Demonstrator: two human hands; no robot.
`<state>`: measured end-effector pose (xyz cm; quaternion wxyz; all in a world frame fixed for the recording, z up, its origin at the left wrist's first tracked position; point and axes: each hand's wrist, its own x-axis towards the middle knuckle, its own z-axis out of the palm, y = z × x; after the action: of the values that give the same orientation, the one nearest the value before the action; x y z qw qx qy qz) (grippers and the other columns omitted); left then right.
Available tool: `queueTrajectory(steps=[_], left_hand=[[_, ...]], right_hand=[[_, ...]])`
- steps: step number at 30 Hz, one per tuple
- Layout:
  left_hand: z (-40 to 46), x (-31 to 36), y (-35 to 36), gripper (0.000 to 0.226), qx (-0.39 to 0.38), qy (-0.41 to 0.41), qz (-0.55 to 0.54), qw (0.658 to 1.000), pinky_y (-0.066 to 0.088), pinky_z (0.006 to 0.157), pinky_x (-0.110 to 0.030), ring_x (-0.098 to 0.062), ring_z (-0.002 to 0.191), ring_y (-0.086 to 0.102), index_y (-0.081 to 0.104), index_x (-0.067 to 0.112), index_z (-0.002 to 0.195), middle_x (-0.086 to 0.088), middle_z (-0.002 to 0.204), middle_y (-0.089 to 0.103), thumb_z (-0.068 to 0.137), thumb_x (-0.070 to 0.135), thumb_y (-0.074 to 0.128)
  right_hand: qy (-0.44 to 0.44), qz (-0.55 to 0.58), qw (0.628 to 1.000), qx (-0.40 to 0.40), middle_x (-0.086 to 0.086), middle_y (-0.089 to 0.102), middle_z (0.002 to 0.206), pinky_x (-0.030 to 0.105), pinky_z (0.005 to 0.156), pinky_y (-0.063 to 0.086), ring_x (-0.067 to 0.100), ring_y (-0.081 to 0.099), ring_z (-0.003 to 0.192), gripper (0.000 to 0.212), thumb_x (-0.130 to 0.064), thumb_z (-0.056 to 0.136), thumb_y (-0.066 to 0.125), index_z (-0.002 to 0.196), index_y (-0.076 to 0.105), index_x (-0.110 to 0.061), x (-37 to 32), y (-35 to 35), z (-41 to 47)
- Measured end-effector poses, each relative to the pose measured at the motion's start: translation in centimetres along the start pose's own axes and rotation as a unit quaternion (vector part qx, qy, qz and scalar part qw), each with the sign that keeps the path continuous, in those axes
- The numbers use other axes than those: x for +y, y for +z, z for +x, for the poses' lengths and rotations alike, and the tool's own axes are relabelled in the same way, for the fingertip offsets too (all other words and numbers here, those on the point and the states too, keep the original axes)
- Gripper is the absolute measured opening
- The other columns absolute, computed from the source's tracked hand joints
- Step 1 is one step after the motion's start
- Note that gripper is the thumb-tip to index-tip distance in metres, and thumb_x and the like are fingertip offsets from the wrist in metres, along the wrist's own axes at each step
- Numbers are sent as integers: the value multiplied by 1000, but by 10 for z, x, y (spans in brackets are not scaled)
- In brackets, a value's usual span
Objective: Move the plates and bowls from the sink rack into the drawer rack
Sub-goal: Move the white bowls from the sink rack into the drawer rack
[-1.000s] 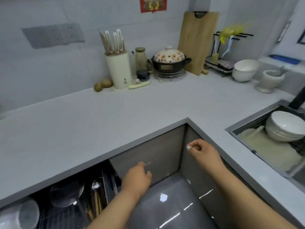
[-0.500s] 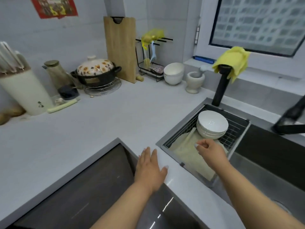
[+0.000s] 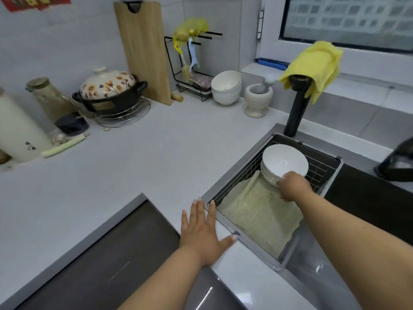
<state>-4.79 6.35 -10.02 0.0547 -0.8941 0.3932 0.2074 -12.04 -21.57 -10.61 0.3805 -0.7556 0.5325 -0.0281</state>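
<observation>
A stack of white bowls (image 3: 283, 163) sits in the wire sink rack (image 3: 321, 167) at the right. A greenish cloth (image 3: 259, 215) lies in the rack in front of the stack. My right hand (image 3: 292, 186) grips the near rim of the stacked bowls, fingers curled around the edge. My left hand (image 3: 202, 231) hovers flat with fingers spread over the counter edge beside the rack's near left corner, holding nothing. The drawer rack is out of view.
Two more white bowls (image 3: 226, 87) and a stone mortar (image 3: 258, 99) stand at the back. A black faucet (image 3: 296, 108) with a yellow cloth rises behind the rack. A flowered pot (image 3: 110, 90), a cutting board (image 3: 144, 48) and a knife block (image 3: 17, 130) line the wall.
My view swung right from the open drawer to the sink. My right hand reached forward over the cloth and took hold of the bowl stack's rim; my left hand moved toward the rack's corner.
</observation>
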Motion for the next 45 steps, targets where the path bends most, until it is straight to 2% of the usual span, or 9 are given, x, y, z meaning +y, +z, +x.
queueTrajectory(steps=[7,14,18,22,26,29,38,40,45], left_hand=[[-1,-1,0,108,1,0,-3,1000,-19,114,-52,-25,136,-39,-26,20,146,-13,151,-35,69,88,5],[0,-2,-1,107,1,2,-30,1000,-19,114,-51,-24,136,-40,-24,23,147,-10,151,-36,74,88,17],[0,-12,-9,102,9,15,-180,983,-15,117,-44,-17,143,-26,-8,26,152,0,159,-19,79,78,39],[-21,-27,-28,52,51,-18,-551,833,26,110,-29,-6,132,34,46,37,129,17,137,42,84,63,55],[-56,-43,-35,34,76,-59,-785,611,47,89,-29,-17,100,55,56,18,100,-6,105,54,85,47,62],[-89,-65,-38,50,72,-76,-864,492,55,87,-45,-32,112,60,53,16,120,-22,119,56,82,47,66],[-209,-144,-9,25,172,-159,-894,382,57,75,-47,-34,105,61,54,14,117,-17,118,61,92,19,50],[-239,-163,1,24,186,-176,-907,335,57,74,-47,-35,103,61,54,12,114,-18,116,60,91,18,49],[-313,-212,25,20,233,-201,-905,293,55,78,-49,-37,101,61,56,13,107,-19,114,61,92,23,49]], right_hand=[[-53,-37,996,66,17,63,76,39,70,52,34,61,74,16,-16,89,56,81,57,-2,5,-2,2],[-118,45,982,138,8,56,77,30,56,35,27,51,74,15,-21,89,60,88,54,-7,1,-17,-36],[-161,75,971,159,4,58,72,26,52,35,18,49,64,29,-33,84,67,82,53,-8,-13,-22,-86],[-212,83,967,116,-2,56,66,26,50,37,10,50,62,36,-42,77,72,77,52,-12,-32,-14,-144],[-280,84,955,56,-5,54,58,17,48,35,6,47,55,40,-40,68,81,69,51,-13,-54,14,-191],[-335,45,941,-9,-4,60,60,18,53,39,10,55,60,42,-45,62,83,71,54,-16,-69,41,-222],[-403,99,884,-215,-12,61,72,14,61,43,3,57,65,7,-43,84,63,90,60,-42,-100,126,-326],[-383,149,872,-267,-6,63,82,23,64,51,7,63,70,35,-40,86,62,114,47,-56,-109,147,-350],[-223,215,833,-458,6,66,106,33,70,55,20,70,85,71,-57,77,63,137,38,-26,-130,206,-419]])
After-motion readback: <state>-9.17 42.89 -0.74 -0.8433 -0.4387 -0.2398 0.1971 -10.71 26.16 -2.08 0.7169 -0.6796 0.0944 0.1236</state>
